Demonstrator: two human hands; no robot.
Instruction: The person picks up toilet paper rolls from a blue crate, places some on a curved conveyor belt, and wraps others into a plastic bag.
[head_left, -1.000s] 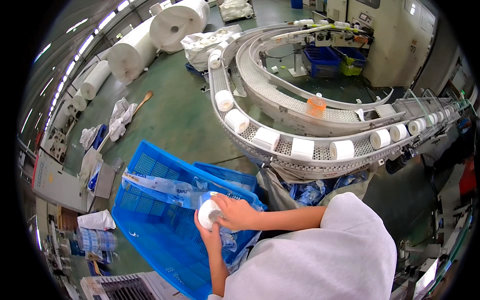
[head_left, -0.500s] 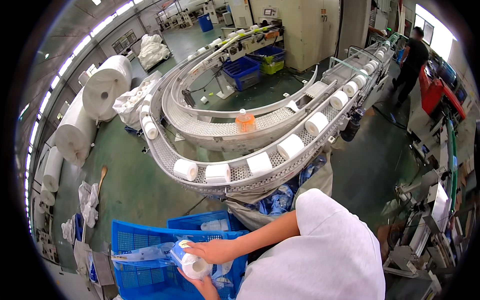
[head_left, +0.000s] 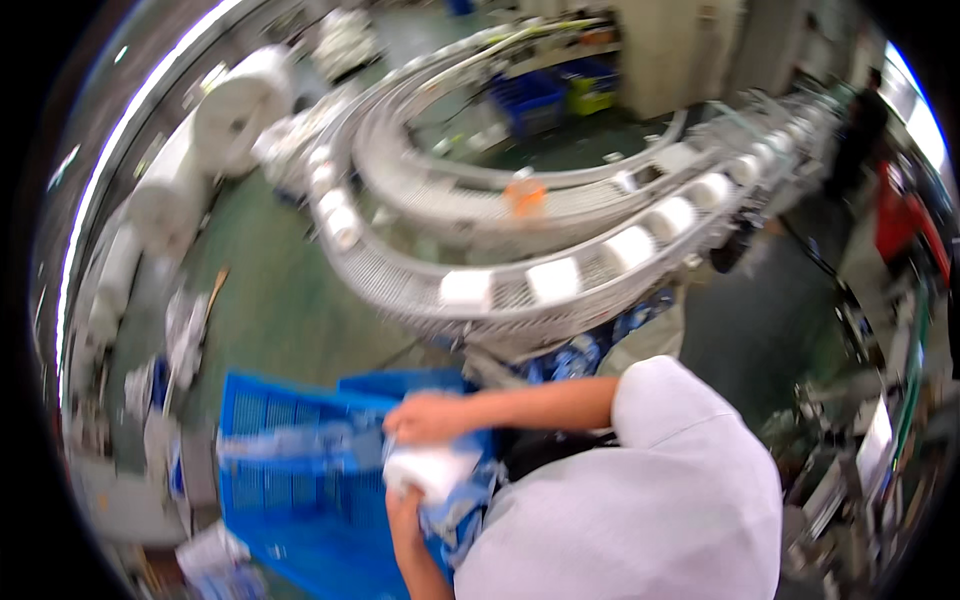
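— Green factory floor runs under everything; what's on your far left?

— Big white paper rolls lie there, well apart from you. Near you sits a blue crate.

— And your hands?

— Your left hand comes up from below and cups a white roll over the crate's right side. Your right hand presses down on top, fingers curled over it; the blur hides how tightly.

— Farther right?

— Small rolls ride the curved conveyor beyond your arm.
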